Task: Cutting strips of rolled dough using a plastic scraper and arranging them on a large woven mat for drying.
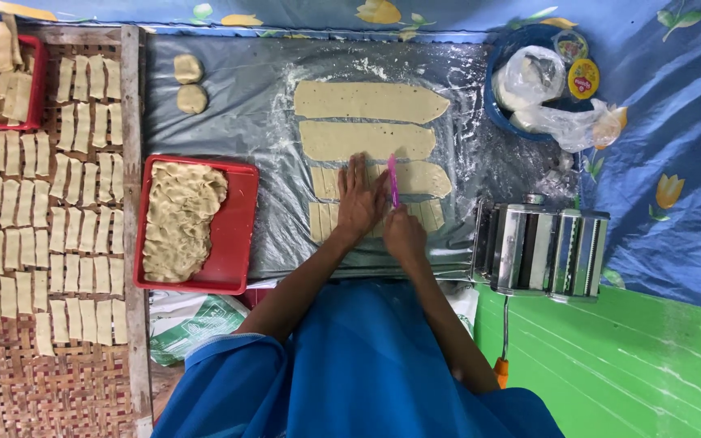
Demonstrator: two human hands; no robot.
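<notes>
Pale beige flat dough strips (364, 101) w/ fine dark specks lay at 12 o'clock on a grey plastic sheet (229, 130) dusted white. Slim pink plastic cutter (393, 180) sat in the right hand (404, 235). Red rectangular plastic tray (237, 235) at 9 o'clock held cream dough scraps. Brown woven bamboo mat (34, 389) was far left. Blue cloth w/ yellow tulip print (675, 162) at 2 o'clock; bright green floor boards (634, 365) at 4. Shiny silver metal pasta roller (541, 247) at 3.
</notes>
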